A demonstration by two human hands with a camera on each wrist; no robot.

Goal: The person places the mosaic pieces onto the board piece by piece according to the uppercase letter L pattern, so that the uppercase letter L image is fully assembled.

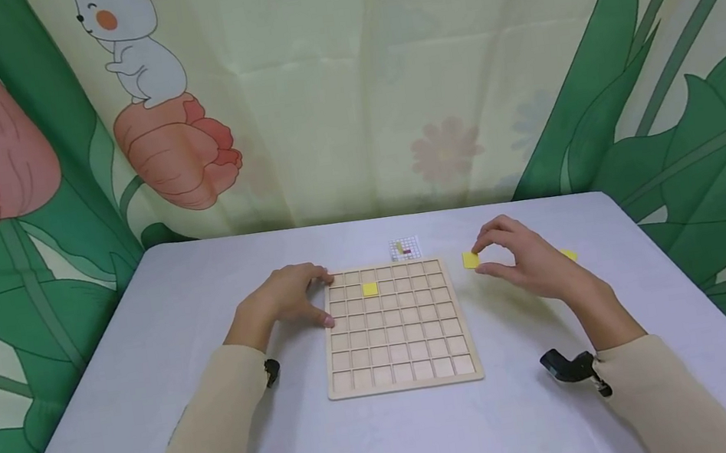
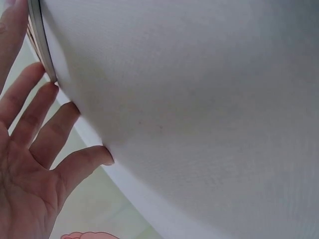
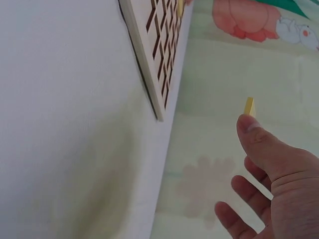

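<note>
From my head camera I look forward and down across the table (image 1: 156, 441), the grid board (image 1: 397, 330) at frame center. My left wrist view sits close above the tablecloth, the board's edge at upper left. My right wrist view, equally near, catches the same board at top center.

No readable text, labels or numbers on any surface.

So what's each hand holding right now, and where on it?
Right hand pinches a yellow tile by its edge at the fingertips. Left hand holds nothing, resting against the wooden grid board.
</note>
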